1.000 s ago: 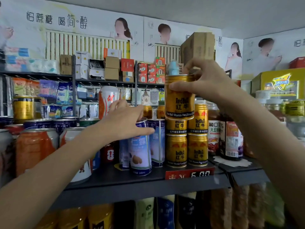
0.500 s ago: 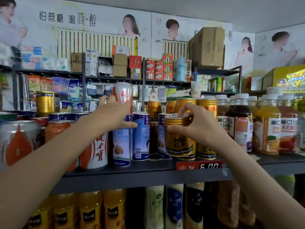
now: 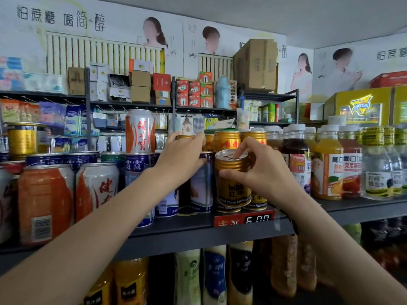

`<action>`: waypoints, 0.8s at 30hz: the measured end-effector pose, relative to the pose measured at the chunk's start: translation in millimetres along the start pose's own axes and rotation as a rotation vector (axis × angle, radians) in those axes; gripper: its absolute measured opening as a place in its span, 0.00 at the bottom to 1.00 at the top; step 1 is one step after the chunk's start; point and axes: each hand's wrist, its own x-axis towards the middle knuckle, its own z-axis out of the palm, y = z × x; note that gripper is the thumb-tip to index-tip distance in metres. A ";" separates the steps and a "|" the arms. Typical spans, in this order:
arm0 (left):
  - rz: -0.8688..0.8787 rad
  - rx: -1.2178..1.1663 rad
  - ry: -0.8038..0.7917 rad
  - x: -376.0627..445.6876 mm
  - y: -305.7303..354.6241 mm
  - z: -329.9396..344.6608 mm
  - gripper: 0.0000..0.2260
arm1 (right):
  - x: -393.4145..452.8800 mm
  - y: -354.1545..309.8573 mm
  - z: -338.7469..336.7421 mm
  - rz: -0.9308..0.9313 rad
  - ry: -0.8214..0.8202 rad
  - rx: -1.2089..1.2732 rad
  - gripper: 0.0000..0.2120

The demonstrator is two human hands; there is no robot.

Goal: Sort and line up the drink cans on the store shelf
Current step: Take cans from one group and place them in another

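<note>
Fingers of right hand [image 3: 262,172] clamped on gold can [image 3: 232,183] at shelf [image 3: 198,236] front edge; left hand [image 3: 182,159] fingers curled over blue can [image 3: 201,183]; rows left of it unaligned.

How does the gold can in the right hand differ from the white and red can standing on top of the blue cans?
The gold can is shorter, gripped by the right hand, and sits at shelf level. The white and red can is taller, untouched, and stacked a tier higher. Both stand upright.
</note>
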 end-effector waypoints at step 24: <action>-0.036 -0.005 -0.376 -5.8 -23.3 -62.4 0.07 | -2.5 -25.8 70.6 -0.002 -0.041 -0.238 0.19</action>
